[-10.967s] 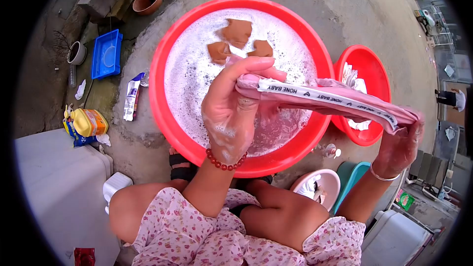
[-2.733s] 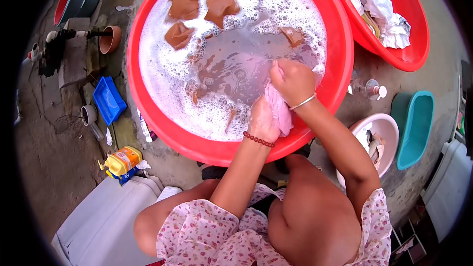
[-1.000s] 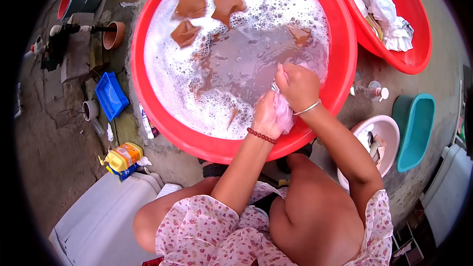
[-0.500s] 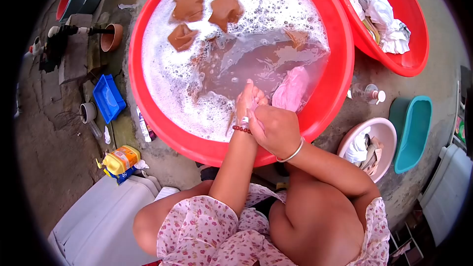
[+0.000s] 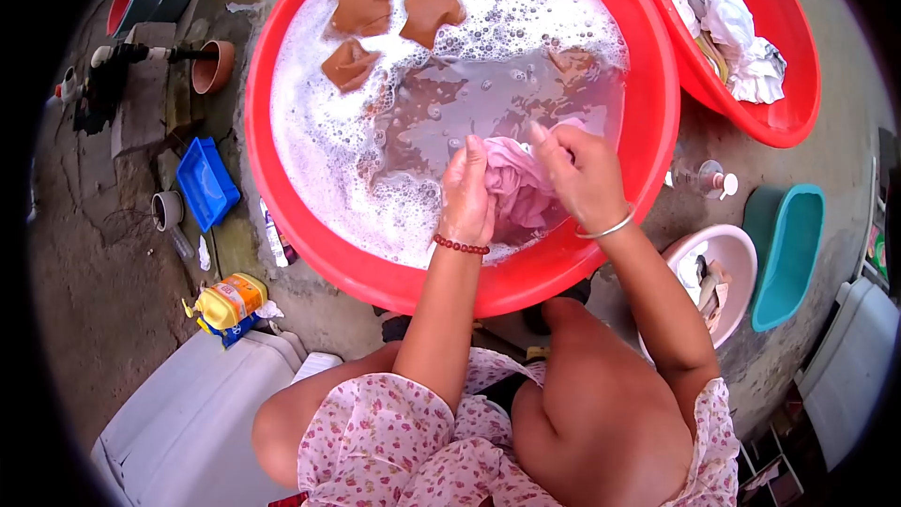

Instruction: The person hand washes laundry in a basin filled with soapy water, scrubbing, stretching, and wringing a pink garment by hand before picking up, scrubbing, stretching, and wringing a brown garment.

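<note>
A wet pink cloth (image 5: 519,186) is bunched between my two hands, over the near right part of a large red basin (image 5: 648,122). My left hand (image 5: 466,192), with a red bead bracelet at its wrist, is closed on the cloth's left side. On the other side my right hand (image 5: 584,174), with a pale bangle, grips the cloth with curled fingers. Foamy, greyish water (image 5: 450,99) fills the basin. Brown fabric (image 5: 434,14) pokes up through the suds in several places at the far left.
At the upper right, a second red basin (image 5: 798,84) holds white clothes (image 5: 737,28). A pink basin (image 5: 746,258) with clothes, a teal tub (image 5: 793,253) and a clear bottle (image 5: 704,180) stand at right. Left are a blue tray (image 5: 206,186) and a yellow jug (image 5: 232,300).
My hands, close together before, are now apart with the pink cloth between them. My right hand has moved right and away from me.
</note>
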`<state>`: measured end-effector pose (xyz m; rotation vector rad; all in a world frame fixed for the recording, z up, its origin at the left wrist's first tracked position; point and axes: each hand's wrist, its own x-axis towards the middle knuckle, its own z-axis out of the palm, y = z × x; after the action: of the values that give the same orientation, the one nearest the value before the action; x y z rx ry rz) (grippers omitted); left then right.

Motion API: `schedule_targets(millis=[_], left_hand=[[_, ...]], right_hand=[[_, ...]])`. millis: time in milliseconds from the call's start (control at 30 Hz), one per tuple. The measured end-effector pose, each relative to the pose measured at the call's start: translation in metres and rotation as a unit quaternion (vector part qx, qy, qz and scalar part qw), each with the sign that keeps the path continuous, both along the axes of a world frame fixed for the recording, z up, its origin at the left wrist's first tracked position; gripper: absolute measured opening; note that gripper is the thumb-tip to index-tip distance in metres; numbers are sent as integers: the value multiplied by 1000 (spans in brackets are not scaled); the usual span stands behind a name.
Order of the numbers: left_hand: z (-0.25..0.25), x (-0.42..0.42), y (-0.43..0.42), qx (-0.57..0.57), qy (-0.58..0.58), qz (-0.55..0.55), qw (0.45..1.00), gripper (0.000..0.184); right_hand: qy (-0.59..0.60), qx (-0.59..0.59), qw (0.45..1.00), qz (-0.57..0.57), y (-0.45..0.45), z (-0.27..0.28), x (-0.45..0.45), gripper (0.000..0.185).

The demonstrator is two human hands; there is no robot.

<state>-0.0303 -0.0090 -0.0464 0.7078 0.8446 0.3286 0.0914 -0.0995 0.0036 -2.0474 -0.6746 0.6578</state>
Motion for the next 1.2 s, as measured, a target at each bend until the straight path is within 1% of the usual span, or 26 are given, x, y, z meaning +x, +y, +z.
schedule_targets(millis=[33,100,133,200,233,267,333,367,400,433,467,500,533,567,667,700,733,800,867,900,933,1000,1033,1100,1133,1200], left_hand=[[1,-1,2,-29,21,9,999,40],[2,-1,0,-59,42,14,997,39],[4,-1,-7,-146,7,26,989,39],[13,1,-28,-316,-61,57,945,38],[31,15,-39,-304,-38,60,950,39],[15,12,-47,-242,-49,47,968,39],[20,11,-43,-231,-24,62,971,29],[16,6,-30,-64,79,-96,990,27],[-5,0,-25,-122,-95,-76,985,26],[-5,3,-15,-222,-278,-68,932,25],[-4,5,-7,-317,-415,-91,848,24],[1,4,-22,-317,-193,7,929,29],[28,12,-30,-297,47,105,948,35],[18,12,-33,-374,-60,82,922,34],[23,10,-30,-333,-32,70,940,29],[-5,4,-22,-332,-38,70,940,29],[-58,-9,-12,-362,-302,-29,881,28],[-75,-19,-12,-369,-534,-125,750,28],[-4,-5,-25,-403,-258,-9,878,30],[19,4,-30,-401,-112,49,908,30],[26,14,-35,-438,-175,59,880,31],[9,16,-38,-285,-60,46,955,29],[5,10,-30,-284,-60,48,956,29],[0,-3,-5,-145,-58,-1,988,24],[16,3,1,-147,-58,-2,987,24],[61,20,15,-18,0,103,995,20]], right_hand=[[-21,59,997,34,2,16,-24,34],[-154,112,973,134,6,20,-54,24],[-202,139,958,151,8,14,-62,22],[-254,90,960,73,17,0,-34,22],[-240,44,969,23,22,-10,-14,25],[-242,45,969,24,17,-12,-12,25],[-214,27,976,22,12,-10,-13,24],[-197,52,978,39,9,0,-27,25],[-194,83,974,76,5,13,-46,25],[-187,104,972,99,1,16,-62,25],[-179,126,968,121,-2,14,-71,26],[-203,102,970,92,2,4,-60,26],[-221,78,970,61,9,-9,-40,26],[-185,42,981,31,12,-14,-21,27],[-192,45,980,32,14,-6,-29,26],[-212,51,973,73,9,1,-47,22],[-208,89,971,82,5,12,-65,23],[-166,121,969,139,-1,16,-81,23],[-172,71,977,100,12,-1,-49,24],[-188,27,980,65,18,-11,-26,26],[-198,-10,979,54,19,-24,-8,29],[-207,-43,976,42,22,-30,10,32],[-138,-47,987,70,24,-24,14,36],[17,-54,992,112,22,-19,29,44],[18,-55,992,111,18,-16,37,44],[49,-57,977,197,8,-6,50,45]])
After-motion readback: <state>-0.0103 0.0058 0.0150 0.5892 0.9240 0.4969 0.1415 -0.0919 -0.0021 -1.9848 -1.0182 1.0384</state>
